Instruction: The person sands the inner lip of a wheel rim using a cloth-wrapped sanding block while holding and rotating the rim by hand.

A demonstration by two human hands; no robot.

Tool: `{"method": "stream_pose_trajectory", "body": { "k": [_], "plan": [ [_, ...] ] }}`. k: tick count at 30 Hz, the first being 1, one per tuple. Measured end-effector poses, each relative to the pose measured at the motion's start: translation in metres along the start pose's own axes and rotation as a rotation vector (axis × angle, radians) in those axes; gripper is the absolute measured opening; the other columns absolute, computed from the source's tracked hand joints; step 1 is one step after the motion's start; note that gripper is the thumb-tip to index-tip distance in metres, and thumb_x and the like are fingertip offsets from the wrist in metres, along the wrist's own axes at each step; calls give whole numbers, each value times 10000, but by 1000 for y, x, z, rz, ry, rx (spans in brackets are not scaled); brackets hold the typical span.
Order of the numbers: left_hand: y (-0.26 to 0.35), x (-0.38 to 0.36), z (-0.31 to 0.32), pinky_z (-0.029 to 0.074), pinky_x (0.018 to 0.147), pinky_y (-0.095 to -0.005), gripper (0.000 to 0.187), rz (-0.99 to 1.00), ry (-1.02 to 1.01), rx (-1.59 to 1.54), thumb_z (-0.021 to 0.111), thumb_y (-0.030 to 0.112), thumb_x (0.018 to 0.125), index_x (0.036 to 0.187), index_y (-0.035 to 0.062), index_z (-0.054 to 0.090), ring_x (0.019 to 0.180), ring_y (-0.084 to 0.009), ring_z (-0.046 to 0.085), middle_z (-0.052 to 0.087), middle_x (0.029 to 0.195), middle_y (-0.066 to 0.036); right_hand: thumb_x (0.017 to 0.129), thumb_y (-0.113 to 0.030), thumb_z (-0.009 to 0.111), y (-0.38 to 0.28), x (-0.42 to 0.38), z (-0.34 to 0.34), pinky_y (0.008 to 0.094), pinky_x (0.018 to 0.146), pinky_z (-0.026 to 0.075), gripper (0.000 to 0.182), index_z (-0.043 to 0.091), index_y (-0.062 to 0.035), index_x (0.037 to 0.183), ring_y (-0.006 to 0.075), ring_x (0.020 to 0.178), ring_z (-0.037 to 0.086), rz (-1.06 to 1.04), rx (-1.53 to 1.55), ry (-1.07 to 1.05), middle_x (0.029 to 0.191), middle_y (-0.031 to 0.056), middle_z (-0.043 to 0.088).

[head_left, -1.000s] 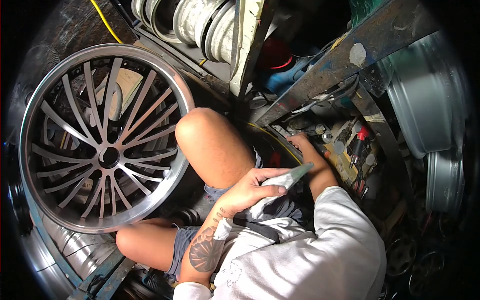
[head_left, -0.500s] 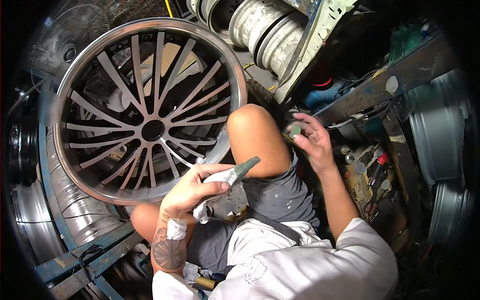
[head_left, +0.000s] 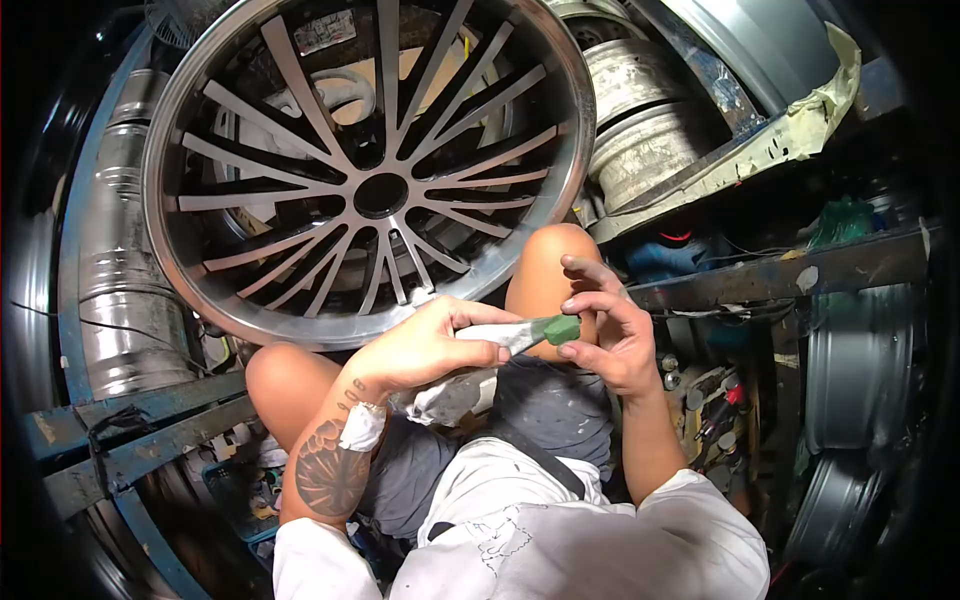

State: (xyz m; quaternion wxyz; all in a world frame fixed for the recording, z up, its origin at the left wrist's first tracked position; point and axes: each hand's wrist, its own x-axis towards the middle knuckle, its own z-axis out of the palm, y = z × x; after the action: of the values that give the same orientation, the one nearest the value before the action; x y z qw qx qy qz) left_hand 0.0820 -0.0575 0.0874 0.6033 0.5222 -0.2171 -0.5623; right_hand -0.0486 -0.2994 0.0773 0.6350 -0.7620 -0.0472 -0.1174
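Note:
My left hand (head_left: 430, 345) is closed round a tool wrapped in white material (head_left: 490, 340), its narrow end pointing right over my lap. At that end is a small green piece (head_left: 562, 330), which the thumb and fingers of my right hand (head_left: 612, 335) pinch against the tool's tip. Whitish crumpled material (head_left: 450, 397) hangs below my left hand. A large multi-spoke wheel rim (head_left: 380, 195) with a polished lip leans in front of my knees.
Dusty rims (head_left: 655, 145) are stacked at the upper right beside a metal beam (head_left: 780, 270). Silvery rims (head_left: 135, 300) stand behind a blue frame (head_left: 150, 450) at the left. Grey rims (head_left: 860, 370) stand at the right, near small tools (head_left: 715, 405).
The view has shifted, so the wheel appears farther up and right. My right hand has come in to my left, bringing the green piece onto the tool's tip.

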Motion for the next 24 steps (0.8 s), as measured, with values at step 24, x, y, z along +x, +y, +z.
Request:
{"method": "stream_pose_trajectory", "body": {
  "k": [24],
  "plan": [
    [-7,4,3,516,845,-256,466,49,173,23,715,162,868,1279,-55,684,915,-89,644,745,1043,-66,692,-105,868,-15,25,-2,444,1079,457,437,762,-63,1115,374,1259,597,-148,-467,96,1433,239,578]
  ]
}}
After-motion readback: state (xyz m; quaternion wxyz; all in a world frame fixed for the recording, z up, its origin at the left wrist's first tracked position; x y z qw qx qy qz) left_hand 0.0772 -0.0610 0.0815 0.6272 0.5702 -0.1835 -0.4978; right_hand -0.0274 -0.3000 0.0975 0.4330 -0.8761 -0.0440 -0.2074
